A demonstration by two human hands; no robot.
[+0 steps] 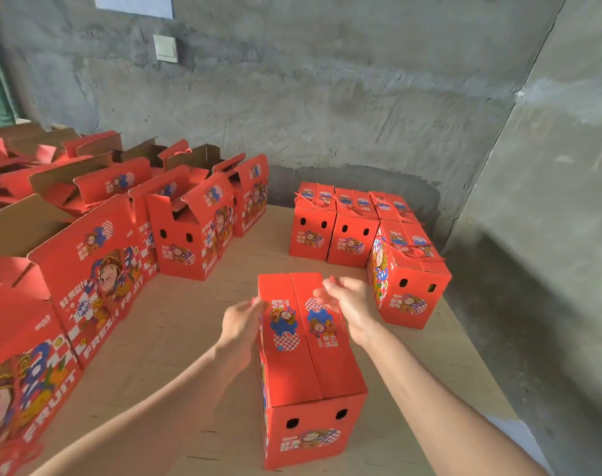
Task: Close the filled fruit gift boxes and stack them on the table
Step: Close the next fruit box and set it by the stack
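Rough grey concrete walls are hemming in a pale plywood bench, with a white switch plate showing high on the left.

Along the left side, open boxes are standing with their flaps up. They are showing white "FRESH FRUIT" lettering and a cartoon figure on red. The Chinese characters beside it are too stylised for me to read with certainty.

The left hand is lying against the upper left edge of the closed box. Its grip is wide, with the fingers straight against the cardboard. This box is sitting in the middle of the bench, near the person. Its two top flaps are meeting in a seam, and its long axis is running straight away from the body, so it is lying squarely between both hands.

The right hand is hovering over the far right flap. It is blurred, and a thin red cord is showing by its fingers, so I cannot tell whether that grip is pinching anything.

Ahead and to the right, the finished boxes are waiting in a cluster (one of them turned sideways in front). That cluster is lying nearer the right hand, so I am judging that the coming move is going to be a two-handed lift forward and rightward.
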